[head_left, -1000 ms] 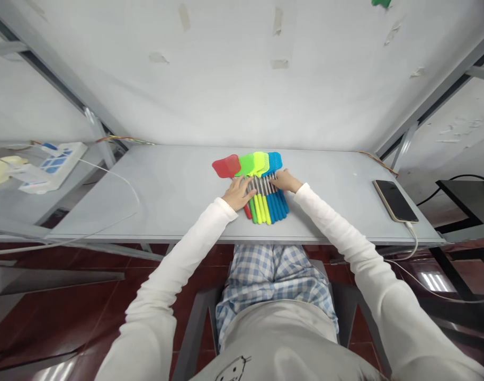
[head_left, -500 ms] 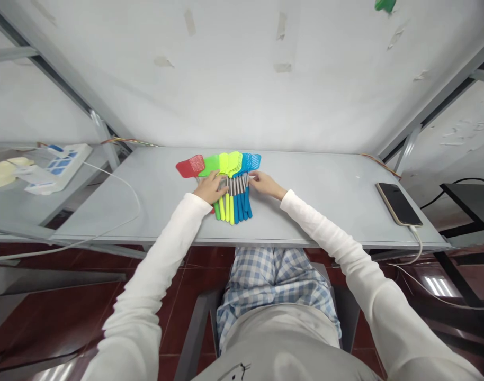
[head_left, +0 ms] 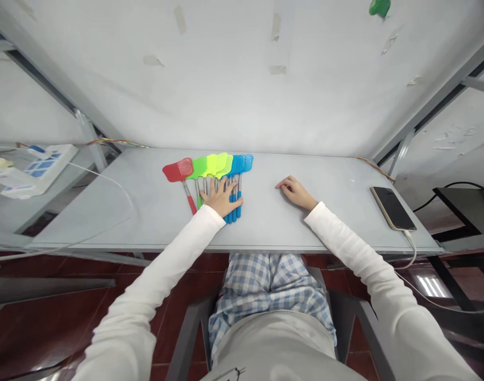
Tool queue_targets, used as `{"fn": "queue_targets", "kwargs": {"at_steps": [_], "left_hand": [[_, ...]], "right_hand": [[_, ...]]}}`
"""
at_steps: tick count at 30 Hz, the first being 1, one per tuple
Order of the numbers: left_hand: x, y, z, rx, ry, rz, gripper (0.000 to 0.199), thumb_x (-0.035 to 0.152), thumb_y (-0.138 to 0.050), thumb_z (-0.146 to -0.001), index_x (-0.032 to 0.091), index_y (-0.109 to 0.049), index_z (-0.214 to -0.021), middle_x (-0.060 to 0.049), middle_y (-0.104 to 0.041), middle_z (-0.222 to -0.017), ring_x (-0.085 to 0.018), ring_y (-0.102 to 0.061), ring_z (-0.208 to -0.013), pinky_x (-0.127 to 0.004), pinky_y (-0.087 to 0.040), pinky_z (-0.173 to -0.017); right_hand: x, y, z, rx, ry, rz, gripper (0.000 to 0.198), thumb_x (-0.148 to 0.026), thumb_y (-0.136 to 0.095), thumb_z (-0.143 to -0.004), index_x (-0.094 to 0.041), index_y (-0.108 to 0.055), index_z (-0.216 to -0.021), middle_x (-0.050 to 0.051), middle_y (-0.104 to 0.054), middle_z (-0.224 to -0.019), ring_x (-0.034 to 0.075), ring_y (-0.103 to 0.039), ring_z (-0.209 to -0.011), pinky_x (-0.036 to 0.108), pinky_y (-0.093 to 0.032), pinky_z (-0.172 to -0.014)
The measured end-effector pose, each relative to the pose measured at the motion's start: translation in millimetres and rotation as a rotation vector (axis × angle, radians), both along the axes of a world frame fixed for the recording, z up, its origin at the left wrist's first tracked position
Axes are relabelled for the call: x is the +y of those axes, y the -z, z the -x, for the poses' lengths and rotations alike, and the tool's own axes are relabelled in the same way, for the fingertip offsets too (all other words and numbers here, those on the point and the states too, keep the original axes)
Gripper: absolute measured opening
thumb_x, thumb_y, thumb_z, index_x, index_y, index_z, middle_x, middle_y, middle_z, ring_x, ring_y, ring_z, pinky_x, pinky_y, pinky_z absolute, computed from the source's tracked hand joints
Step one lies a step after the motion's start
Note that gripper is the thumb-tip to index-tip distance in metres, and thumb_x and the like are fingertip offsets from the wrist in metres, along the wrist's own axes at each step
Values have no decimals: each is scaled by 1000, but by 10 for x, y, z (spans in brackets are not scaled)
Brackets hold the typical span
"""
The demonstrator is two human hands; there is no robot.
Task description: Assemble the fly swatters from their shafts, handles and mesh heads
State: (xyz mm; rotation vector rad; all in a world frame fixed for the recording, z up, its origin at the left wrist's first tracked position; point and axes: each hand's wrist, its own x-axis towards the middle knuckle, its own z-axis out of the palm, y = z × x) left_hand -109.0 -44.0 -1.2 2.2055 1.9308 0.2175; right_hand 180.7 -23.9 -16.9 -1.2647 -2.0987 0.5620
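**Bare left hand point(head_left: 218, 200) spread over a fan of red, green, yellow and blue plastic flyswatters point(head_left: 215, 165)**

The flyswatters lie side by side on the smooth grey desk point(head_left: 266, 227), left fingers apart across their metal shafts and coloured handles. From this nearer hand, most heads lie around 12 o'clock. The bare right hand point(head_left: 297, 193) is well apart — the fan lies at its 9 o'clock. Its fingers curl loosely, nothing visible in them; whether the tips meet, I cannot tell. Long axes run roughly 12 to 6, heads away from the person — the red plastic swatter point(head_left: 177, 169) leans, head toward 11, handle toward 5.
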Motion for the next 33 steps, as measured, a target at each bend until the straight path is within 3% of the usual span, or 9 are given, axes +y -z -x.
{"fn": "queue_targets", "kwargs": {"at_steps": [8,12,15,21,25,30,33], "left_hand": [[376,-26,799,124,90,-31,63,57,-40,-86,38,-34,-145,0,-21,-159,-34,-7,-148,-64,-11,-113],[469,-48,975,143,89,22,61,56,-39,-86,40,-35,-144,2,-19,-160,-31,-4,-148,-63,-5,-114],[420,-36,820,171,31,14,60,48,-44,-84,32,-42,-142,-5,-22,-159,-31,-7,-148,-60,-6,-115],[212,19,84,150,-175,-224,46,16,-38,-80,4,-54,-121,-27,-48,-131,-37,-42,-127,-52,-31,-104],[205,-2,-243,115,-178,-252,43,10,-35,-79,4,-53,-118,-27,-54,-119,-37,-50,-113,-49,-39,-91],[301,-46,-428,124,-90,-139,39,8,-41,-76,5,-55,-112,-25,-56,-116,-36,-50,-114,-46,-40,-90],[330,-38,-564,76,24,-101,31,9,-42,-78,10,-59,-104,-20,-61,-107,-35,-53,-110,-46,-39,-92]], "right_hand": [[-16,29,-17,-83,-71,-100,29,-17,-37,-88,-19,-63,-102,10,-51,-98,21,-50,-92,38,-44,-88],[-19,66,4,-99,-52,-149,28,-16,-37,-88,-18,-62,-100,10,-51,-96,21,-50,-91,37,-43,-89],[-27,78,16,-112,-49,-166,28,-16,-36,-88,-17,-61,-102,11,-52,-97,21,-49,-91,37,-43,-89],[-29,77,20,-117,-38,-162,29,-16,-35,-88,-18,-61,-101,11,-52,-97,22,-49,-92,38,-42,-90],[6,103,8,-53,-1,-125,26,-26,-37,-92,-19,-60,-99,11,-53,-95,22,-51,-92,39,-42,-92],[97,123,-27,163,354,-4,43,-48,-31,-95,-17,-51,-117,14,-52,-117,19,-52,-101,36,-40,-97],[115,47,-57,200,443,115,52,-55,-28,-95,-18,-50,-123,14,-52,-127,20,-49,-113,38,-36,-102]]}}
